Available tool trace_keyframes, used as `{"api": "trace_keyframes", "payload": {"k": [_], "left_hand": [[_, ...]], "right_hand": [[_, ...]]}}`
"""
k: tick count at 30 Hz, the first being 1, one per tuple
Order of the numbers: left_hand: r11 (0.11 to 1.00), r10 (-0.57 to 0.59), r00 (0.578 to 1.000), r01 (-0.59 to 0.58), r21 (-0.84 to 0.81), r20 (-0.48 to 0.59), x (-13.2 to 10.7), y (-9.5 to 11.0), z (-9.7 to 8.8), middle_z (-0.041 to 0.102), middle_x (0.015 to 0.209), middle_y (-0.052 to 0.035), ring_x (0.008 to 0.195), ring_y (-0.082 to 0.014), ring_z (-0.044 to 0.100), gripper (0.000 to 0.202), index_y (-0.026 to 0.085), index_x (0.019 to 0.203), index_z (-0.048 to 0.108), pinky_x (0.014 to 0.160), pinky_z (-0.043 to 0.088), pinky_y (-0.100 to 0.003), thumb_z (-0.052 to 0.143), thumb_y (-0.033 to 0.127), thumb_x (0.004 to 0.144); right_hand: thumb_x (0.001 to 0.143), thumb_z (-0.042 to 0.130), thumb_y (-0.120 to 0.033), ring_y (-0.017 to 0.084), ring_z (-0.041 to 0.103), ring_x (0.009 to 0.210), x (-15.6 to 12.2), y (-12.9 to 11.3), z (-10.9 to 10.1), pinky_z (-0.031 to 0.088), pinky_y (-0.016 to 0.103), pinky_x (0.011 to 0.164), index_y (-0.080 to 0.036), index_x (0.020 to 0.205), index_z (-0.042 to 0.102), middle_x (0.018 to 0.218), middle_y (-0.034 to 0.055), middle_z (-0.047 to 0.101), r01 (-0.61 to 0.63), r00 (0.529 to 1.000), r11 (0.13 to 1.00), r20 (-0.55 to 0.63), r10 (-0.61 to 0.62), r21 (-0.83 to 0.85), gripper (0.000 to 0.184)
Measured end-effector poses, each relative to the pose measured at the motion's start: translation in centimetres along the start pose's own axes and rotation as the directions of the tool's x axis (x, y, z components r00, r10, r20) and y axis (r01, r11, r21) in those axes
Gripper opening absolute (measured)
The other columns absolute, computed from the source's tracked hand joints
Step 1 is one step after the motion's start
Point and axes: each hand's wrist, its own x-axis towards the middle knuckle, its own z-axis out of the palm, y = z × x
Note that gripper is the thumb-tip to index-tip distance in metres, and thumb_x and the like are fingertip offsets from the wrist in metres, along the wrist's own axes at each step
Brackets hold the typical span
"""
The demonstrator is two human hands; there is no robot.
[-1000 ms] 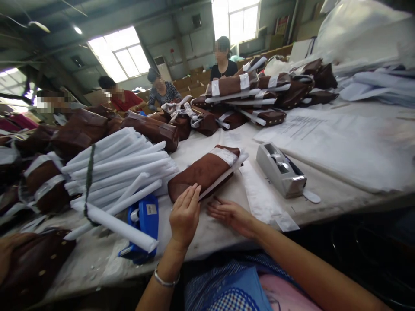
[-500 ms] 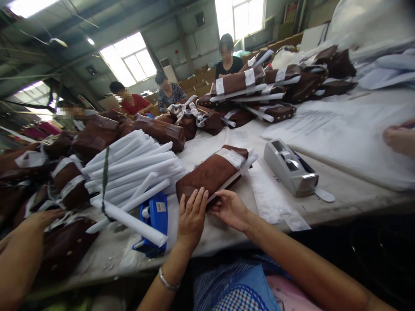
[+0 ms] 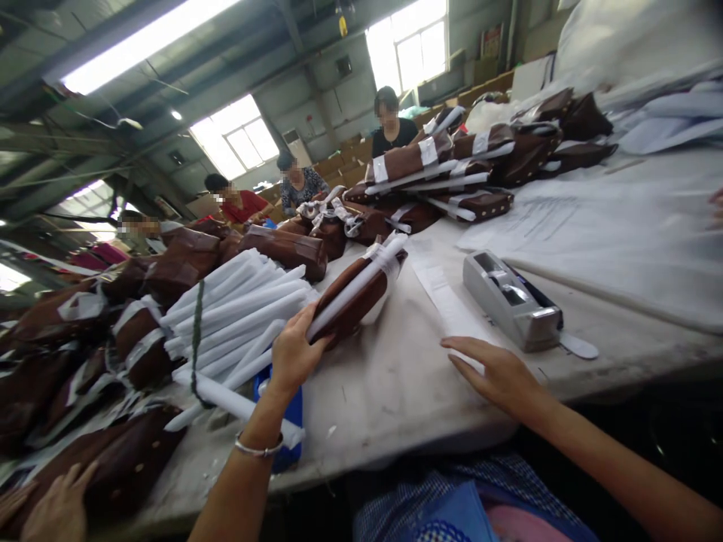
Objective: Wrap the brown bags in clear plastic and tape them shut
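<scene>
My left hand [image 3: 297, 350] grips the near end of a brown leather-like bag [image 3: 353, 316]. The bag is tilted on its side, with a white rolled tube [image 3: 355, 282] lying along it and a clear or whitish band around its far end. My right hand [image 3: 497, 373] is away from the bag, fingers stretched and thumb apart, over the lower end of a white strip [image 3: 446, 293] on the table. Whether it touches the strip I cannot tell. A grey tape dispenser [image 3: 511, 305] stands just beyond my right hand. Under my left wrist, a blue dispenser [image 3: 291, 429] is partly hidden.
A bundle of white tubes [image 3: 237, 309] tied with green cord lies left of the bag. Brown bags [image 3: 440, 162] are piled at the back and left. Another person's hand [image 3: 62, 500] rests on a bag at lower left. White sheets [image 3: 610, 233] lie at right; co-workers stand behind.
My left hand has taken hold of the bag and turned it, so the white tube now faces up. My right hand has left the bag and moved right to the strip.
</scene>
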Motion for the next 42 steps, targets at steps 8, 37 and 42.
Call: {"api": "trace_keyframes", "payload": {"k": [8, 37, 42], "left_hand": [[1.0, -0.019, 1.0, 0.02, -0.02, 0.009, 0.9, -1.1, -0.1, 0.06, 0.14, -0.0061, 0.127, -0.0288, 0.058, 0.069, 0.023, 0.146, 0.05, 0.109, 0.047, -0.043, 0.072, 0.031, 0.081], [0.996, 0.084, 0.987, -0.081, 0.028, -0.137, -3.8, 0.9, 2.6, 0.057, 0.142, -0.0046, 0.127, -0.027, 0.057, 0.072, 0.026, 0.152, 0.041, 0.11, 0.046, -0.037, 0.068, 0.019, 0.085], [0.997, 0.078, 0.978, -0.076, 0.02, -0.193, -4.6, 0.3, 3.0, 0.058, 0.142, -0.005, 0.127, -0.026, 0.057, 0.071, 0.026, 0.151, 0.042, 0.11, 0.047, -0.037, 0.068, 0.017, 0.086]], "right_hand": [[0.095, 0.056, -0.029, 0.032, 0.055, 0.128, -1.7, 7.8, 0.2, 0.042, 0.054, 0.105, -0.024, 0.116, 0.072, 0.131, 0.0097, 0.066, 0.196, 0.98, 0.843, 0.06, -0.192, -0.501, 0.026], [0.084, 0.072, -0.051, 0.045, 0.022, 0.148, 1.8, 0.2, 7.5, 0.017, 0.066, 0.12, -0.006, 0.144, 0.051, 0.157, 0.0268, 0.032, -0.101, 0.972, 0.97, 0.184, 0.143, -0.221, 0.077], [0.089, 0.065, -0.057, 0.038, 0.026, 0.149, 2.1, -2.2, 9.6, 0.018, 0.057, 0.123, -0.01, 0.149, 0.046, 0.158, 0.0234, 0.032, 0.25, 0.827, 0.964, 0.537, -0.165, -0.089, 0.078]]}}
